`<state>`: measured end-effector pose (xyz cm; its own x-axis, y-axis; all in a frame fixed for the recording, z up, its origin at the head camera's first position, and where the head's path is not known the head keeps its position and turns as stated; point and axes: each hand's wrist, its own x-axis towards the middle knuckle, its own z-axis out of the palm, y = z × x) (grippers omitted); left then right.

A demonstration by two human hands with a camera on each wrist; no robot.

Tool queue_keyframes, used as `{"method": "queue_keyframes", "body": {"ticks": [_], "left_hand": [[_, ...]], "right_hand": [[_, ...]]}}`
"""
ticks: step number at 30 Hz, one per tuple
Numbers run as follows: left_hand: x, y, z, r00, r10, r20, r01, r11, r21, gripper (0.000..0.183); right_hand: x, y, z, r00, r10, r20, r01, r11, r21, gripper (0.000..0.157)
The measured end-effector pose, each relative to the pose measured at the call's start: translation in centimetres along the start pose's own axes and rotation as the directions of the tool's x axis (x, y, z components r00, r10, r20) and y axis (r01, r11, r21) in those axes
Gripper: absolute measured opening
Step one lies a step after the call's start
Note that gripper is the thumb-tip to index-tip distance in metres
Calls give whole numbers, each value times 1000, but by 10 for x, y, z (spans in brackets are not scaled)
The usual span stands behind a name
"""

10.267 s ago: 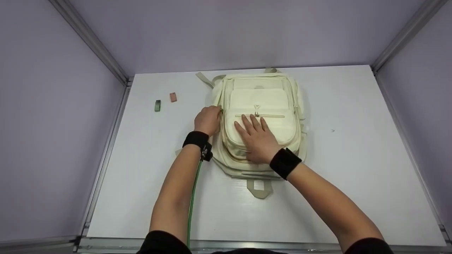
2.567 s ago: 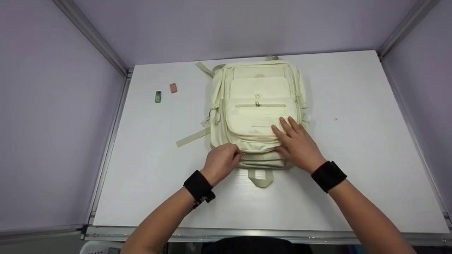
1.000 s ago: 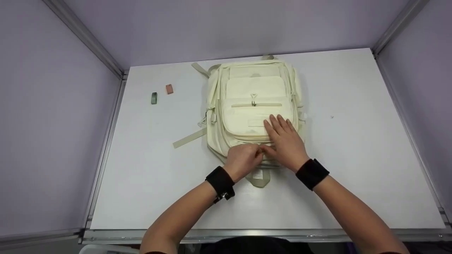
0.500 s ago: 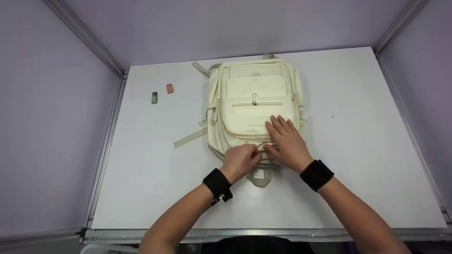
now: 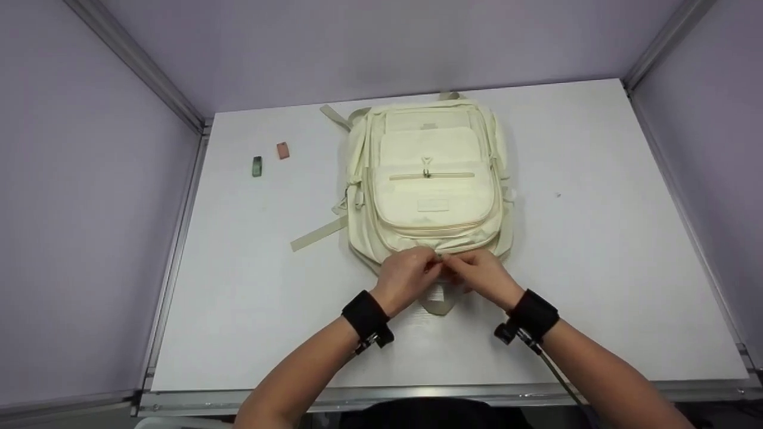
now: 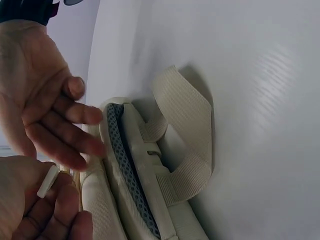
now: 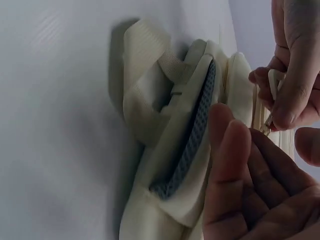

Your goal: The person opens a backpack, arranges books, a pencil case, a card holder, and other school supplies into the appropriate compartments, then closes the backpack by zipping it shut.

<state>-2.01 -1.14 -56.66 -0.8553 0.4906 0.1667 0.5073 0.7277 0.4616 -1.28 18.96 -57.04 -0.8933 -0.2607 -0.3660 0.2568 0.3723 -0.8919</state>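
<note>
A cream backpack [image 5: 438, 196] lies front up on the white table [image 5: 596, 286], its grey-beige top handle [image 6: 192, 120] toward me. My left hand [image 5: 405, 277] grips a pale zipper pull [image 6: 48, 181] at the handle end of the bag; in the right wrist view the metal slider [image 7: 266, 126] shows below the fingers. Close beside it is my right hand [image 5: 484, 275], fingers loosely bent, thumb apart from them. In the right wrist view its fingertips come near the slider; whether they touch it I cannot tell.
Two small blocks, one green [image 5: 257, 166] and one reddish [image 5: 282, 150], lie on the table at the left. A loose strap [image 5: 319, 233] sticks out from the bag's left side. Pale walls [image 5: 405, 47] stand behind and at both sides.
Over ten seconds my left hand has moved from the bag's left side around to the middle of its near end. My right hand has left the front pocket and come beside the left.
</note>
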Motion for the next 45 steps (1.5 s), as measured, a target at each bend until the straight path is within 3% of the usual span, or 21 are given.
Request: {"method": "queue_keyframes", "body": {"ticks": [5,8,10,13,15,18,23,26,29,32,38,45], "left_hand": [[-2,-2,-1,997,35,65,-26,990,-139,5],[-2,-4,-2,990,105,93,-91,986,-140,11],[-2,-6,-3,981,183,64,-178,981,-78,9],[2,-11,-5,950,311,-20,-307,946,107,6],[5,-17,-6,927,369,-72,-343,908,240,5],[8,-28,-7,908,415,-58,-364,851,380,5],[10,-40,-6,869,494,-21,-441,794,419,1],[10,-45,-4,853,522,-28,-465,783,413,4],[9,-46,-3,852,524,-17,-467,774,427,3],[10,-45,-3,860,511,1,-458,770,445,5],[11,-42,-4,867,497,17,-449,768,456,6],[12,-40,-6,869,495,13,-446,772,452,5]], "right_hand": [[8,4,7,997,75,27,-79,982,171,41],[10,5,10,993,114,34,-119,968,223,34],[11,4,13,993,117,25,-119,967,224,32],[13,3,15,997,81,-1,-80,981,179,32],[13,3,15,999,53,-11,-51,988,146,32],[13,4,14,1000,0,-15,1,996,86,31],[13,3,13,997,-75,-23,75,997,-5,33],[12,3,12,995,-98,-31,97,995,-34,34],[11,3,11,994,-97,-45,94,994,-62,33],[10,3,8,991,-116,-63,105,982,-154,34],[5,5,-1,977,-180,-117,121,912,-393,34],[-1,14,-20,959,-226,-169,116,862,-493,34]]}}
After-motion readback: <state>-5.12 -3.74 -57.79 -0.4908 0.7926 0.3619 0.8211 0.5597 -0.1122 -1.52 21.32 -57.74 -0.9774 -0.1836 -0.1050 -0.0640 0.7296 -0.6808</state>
